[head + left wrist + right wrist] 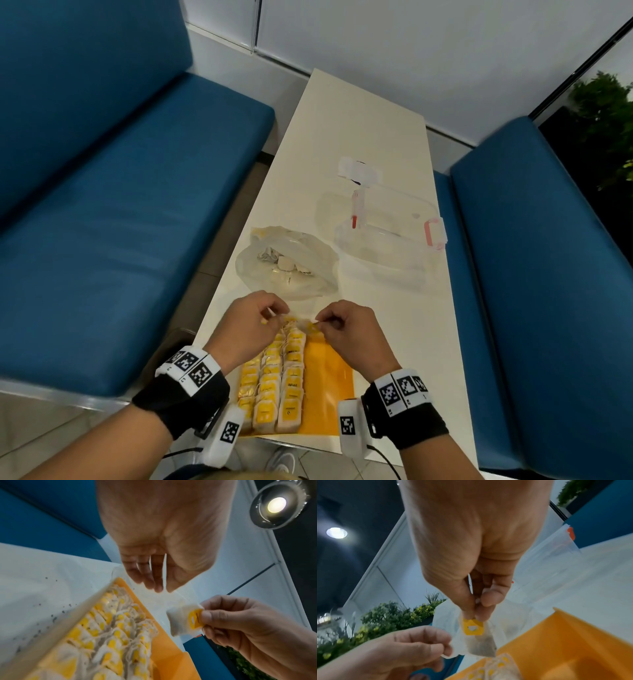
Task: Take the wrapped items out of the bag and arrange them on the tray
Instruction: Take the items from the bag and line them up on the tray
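Note:
A wrapped tea bag point(300, 322) with a yellow tag hangs over the far end of the orange tray point(329, 387). My right hand point(320, 323) pinches its top at the tag point(473, 626). My left hand point(274, 313) pinches the wrapper's left edge point(453, 647). Three rows of wrapped tea bags point(274, 383) fill the tray's left part; its right part is bare. The thin plastic bag point(287, 263) lies open just beyond my hands, with a few pale items inside.
A clear lidded container point(387, 240) with pink clips stands on the white table point(349, 137), right of the bag. Blue benches point(102, 205) flank the table on both sides. The tray sits at the table's near edge.

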A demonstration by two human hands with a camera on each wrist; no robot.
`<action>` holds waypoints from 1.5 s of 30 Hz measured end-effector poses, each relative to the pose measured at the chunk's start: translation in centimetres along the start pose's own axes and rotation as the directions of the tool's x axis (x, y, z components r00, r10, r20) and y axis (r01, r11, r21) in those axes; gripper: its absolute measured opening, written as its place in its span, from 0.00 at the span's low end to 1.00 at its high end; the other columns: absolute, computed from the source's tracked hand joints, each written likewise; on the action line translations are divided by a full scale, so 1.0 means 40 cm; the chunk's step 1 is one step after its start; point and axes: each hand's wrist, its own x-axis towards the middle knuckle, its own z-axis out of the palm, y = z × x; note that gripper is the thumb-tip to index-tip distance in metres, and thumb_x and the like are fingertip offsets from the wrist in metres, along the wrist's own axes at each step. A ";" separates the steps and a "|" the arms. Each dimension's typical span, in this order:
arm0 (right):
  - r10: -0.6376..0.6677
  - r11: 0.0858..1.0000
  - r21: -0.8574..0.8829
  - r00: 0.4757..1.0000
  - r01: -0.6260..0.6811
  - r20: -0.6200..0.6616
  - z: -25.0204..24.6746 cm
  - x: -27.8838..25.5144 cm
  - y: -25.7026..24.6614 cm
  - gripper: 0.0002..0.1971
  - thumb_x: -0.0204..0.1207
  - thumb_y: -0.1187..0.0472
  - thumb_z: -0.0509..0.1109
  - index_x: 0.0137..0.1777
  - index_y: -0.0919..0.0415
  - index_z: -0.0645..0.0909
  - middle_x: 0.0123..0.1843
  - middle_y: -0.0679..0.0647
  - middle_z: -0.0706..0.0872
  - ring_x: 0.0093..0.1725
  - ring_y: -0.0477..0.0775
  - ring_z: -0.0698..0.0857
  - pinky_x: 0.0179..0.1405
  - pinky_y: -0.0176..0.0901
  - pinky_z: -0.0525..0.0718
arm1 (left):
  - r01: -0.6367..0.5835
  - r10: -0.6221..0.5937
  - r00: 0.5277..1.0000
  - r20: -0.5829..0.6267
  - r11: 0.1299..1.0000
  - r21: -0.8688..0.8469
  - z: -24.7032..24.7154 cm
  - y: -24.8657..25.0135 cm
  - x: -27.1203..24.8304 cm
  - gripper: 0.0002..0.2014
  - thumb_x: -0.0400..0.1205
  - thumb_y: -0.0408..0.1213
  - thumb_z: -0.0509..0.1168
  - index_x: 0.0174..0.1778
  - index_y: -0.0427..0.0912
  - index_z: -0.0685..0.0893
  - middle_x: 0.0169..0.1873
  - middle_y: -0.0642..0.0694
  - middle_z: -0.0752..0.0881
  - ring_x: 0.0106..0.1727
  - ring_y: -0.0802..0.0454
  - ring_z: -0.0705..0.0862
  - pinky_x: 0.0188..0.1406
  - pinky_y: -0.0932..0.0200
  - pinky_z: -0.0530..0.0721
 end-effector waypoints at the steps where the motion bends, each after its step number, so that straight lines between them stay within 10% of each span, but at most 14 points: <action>1: -0.010 0.997 -0.073 1.000 0.011 0.010 -0.004 0.005 0.007 0.05 0.75 0.65 0.75 0.46 0.56 0.90 0.44 0.46 0.87 0.42 0.40 0.84 0.44 0.28 0.80 | 0.016 -0.013 0.999 -0.047 0.998 0.066 -0.008 -0.009 0.000 0.09 0.81 0.36 0.74 0.49 0.57 0.88 0.44 0.60 0.86 0.43 0.63 0.84 0.40 0.73 0.77; 16: 0.052 0.822 -0.569 0.990 0.030 0.129 0.087 0.020 0.050 0.10 0.85 0.57 0.61 0.55 0.59 0.82 0.54 0.57 0.81 0.50 0.62 0.85 0.46 0.50 0.83 | 0.179 -0.172 0.984 -0.055 0.963 0.199 -0.026 -0.098 -0.024 0.14 0.85 0.39 0.71 0.66 0.49 0.90 0.45 0.55 0.83 0.43 0.61 0.81 0.39 0.70 0.72; 35: 0.158 0.917 -0.370 0.987 -0.148 -0.002 0.121 0.028 0.039 0.10 0.80 0.55 0.70 0.50 0.63 0.76 0.52 0.57 0.79 0.49 0.59 0.82 0.46 0.52 0.83 | 0.193 -0.196 0.981 -0.004 0.961 0.199 -0.045 -0.084 -0.035 0.14 0.85 0.42 0.71 0.67 0.50 0.90 0.47 0.57 0.83 0.42 0.63 0.81 0.35 0.78 0.69; 45: 0.275 0.961 0.068 0.928 -0.267 -0.252 0.021 0.041 -0.020 0.26 0.70 0.38 0.75 0.60 0.49 0.71 0.48 0.48 0.82 0.48 0.49 0.84 0.47 0.46 0.84 | 0.081 -0.087 0.996 0.029 0.982 0.168 -0.117 0.056 0.040 0.10 0.87 0.41 0.66 0.59 0.51 0.92 0.53 0.58 0.90 0.52 0.61 0.86 0.56 0.62 0.85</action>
